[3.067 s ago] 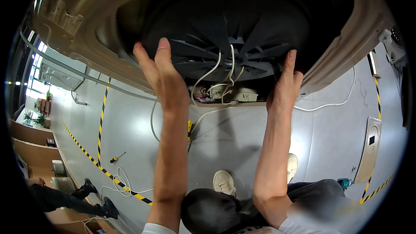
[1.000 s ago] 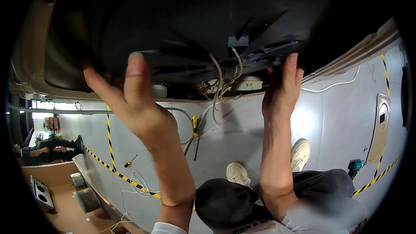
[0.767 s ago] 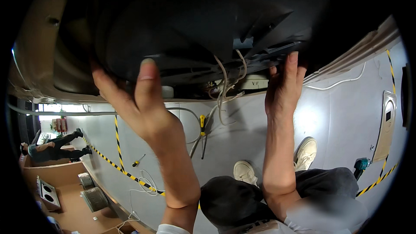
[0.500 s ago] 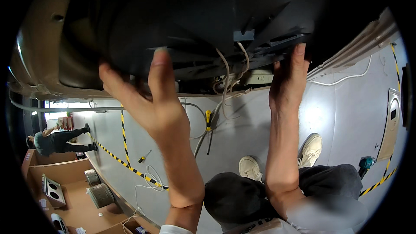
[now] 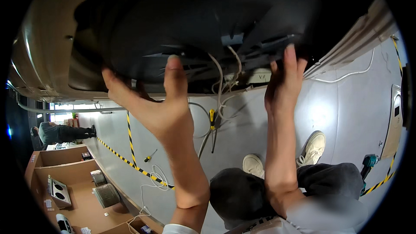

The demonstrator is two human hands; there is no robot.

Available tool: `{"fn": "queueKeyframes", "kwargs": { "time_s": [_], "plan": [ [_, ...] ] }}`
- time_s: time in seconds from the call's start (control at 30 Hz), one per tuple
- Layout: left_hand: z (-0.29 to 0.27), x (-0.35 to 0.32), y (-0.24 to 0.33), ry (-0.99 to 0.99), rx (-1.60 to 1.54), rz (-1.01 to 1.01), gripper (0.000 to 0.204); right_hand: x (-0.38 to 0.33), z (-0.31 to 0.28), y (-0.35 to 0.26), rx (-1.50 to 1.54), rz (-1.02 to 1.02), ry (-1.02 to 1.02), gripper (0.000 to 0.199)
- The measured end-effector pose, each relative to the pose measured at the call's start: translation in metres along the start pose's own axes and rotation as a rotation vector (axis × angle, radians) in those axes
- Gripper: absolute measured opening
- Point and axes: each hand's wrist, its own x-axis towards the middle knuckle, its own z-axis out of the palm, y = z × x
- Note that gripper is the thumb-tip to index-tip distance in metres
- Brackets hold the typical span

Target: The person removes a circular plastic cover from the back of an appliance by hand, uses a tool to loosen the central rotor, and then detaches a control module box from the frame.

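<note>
A large, round, black plastic part [image 5: 203,21] with raised ribs fills the opening of a brown-gold casing [image 5: 47,56]. My left hand [image 5: 160,104] grips its lower edge on the left, thumb on the ribbed face and fingers curling out of sight. On the right, my right hand [image 5: 284,84] holds the same edge, thumb up and the other fingers partly hidden. Between my hands, pale wires [image 5: 220,71] hang from the ribbed side near a small grey block [image 5: 232,39]. Behind the wires, a pale part [image 5: 255,76] shows inside the casing.
Below the casing lie a yellow-handled screwdriver [image 5: 212,119], a smaller screwdriver [image 5: 151,155] and a coiled white cable [image 5: 158,177]. A teal power tool [image 5: 369,163] sits right, near a tan panel [image 5: 392,119]. Cardboard boxes [image 5: 69,171] stand lower left; another person [image 5: 60,133] is beyond.
The view has shifted slightly, moving the floor items right. My left thumb shows farther right and lower on the black part, which appears slightly turned or tilted. Both hands keep hold.
</note>
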Motion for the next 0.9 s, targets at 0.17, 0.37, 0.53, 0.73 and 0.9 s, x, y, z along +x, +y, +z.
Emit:
{"fn": "queueKeyframes", "kwargs": {
  "time_s": [0.17, 0.37, 0.53, 0.73, 0.9],
  "plan": [
    [-0.002, 0.001, 0.000, -0.038, -0.009, -0.006, 0.086, -0.001, -0.010, 0.001, -0.101, 0.003, -0.096, 0.091],
    [-0.001, 0.010, 0.002, -0.033, -0.068, -0.010, 0.081, -0.001, -0.008, 0.006, -0.118, -0.047, -0.121, 0.100],
    [0.002, 0.013, 0.002, -0.061, -0.136, 0.005, 0.084, 0.003, -0.004, 0.007, -0.249, -0.166, -0.108, 0.097],
    [0.003, 0.015, 0.000, -0.048, -0.123, 0.000, 0.092, 0.001, 0.004, -0.002, -0.331, -0.145, -0.046, 0.098],
    [0.001, 0.018, 0.002, -0.121, -0.050, 0.004, 0.098, 0.007, 0.005, -0.005, -0.372, -0.173, -0.047, 0.094]
  ]
}}
